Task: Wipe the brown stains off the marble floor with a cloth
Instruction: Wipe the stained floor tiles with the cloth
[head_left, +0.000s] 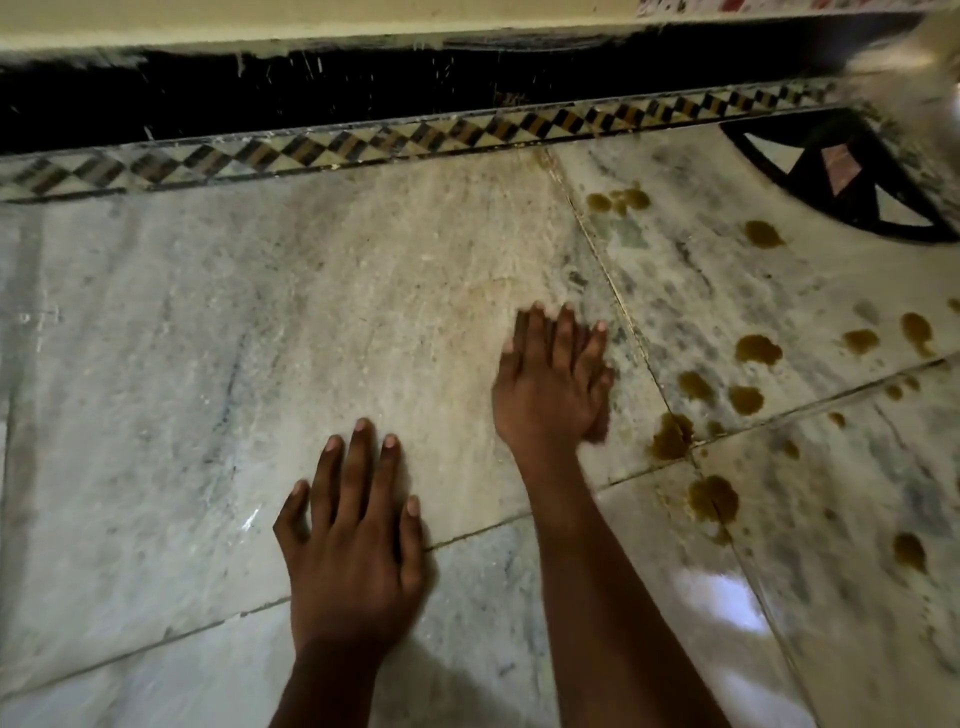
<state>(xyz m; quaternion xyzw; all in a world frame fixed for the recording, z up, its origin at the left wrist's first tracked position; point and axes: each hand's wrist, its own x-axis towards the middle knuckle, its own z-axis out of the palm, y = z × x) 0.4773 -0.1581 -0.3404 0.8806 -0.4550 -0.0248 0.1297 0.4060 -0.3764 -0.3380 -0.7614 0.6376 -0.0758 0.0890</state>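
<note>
The brown stains (758, 349) lie scattered in blobs over the marble floor (260, 312), all to the outer side of the right hand (550, 384): a pair further away beyond its fingertips, a cluster level with it, and more nearer the person past the wrist, some sitting on the tile joints. They look wet and whole, so the wiping seems hardly begun there. No cloth is visible anywhere; whether a scrap lies under a palm cannot be told.

The right hand rests flat on the floor, fingers together and extended, holding nothing visible, near the closest blob but not touching it. The left hand (353, 540) is pressed flat with fingers spread, empty, nearer the person and well apart from every stain. The slab under and between the hands shows a faint tan smear, perhaps residue. Beyond both hands runs a patterned border strip (363, 143) beneath a black skirting (260, 93).
</note>
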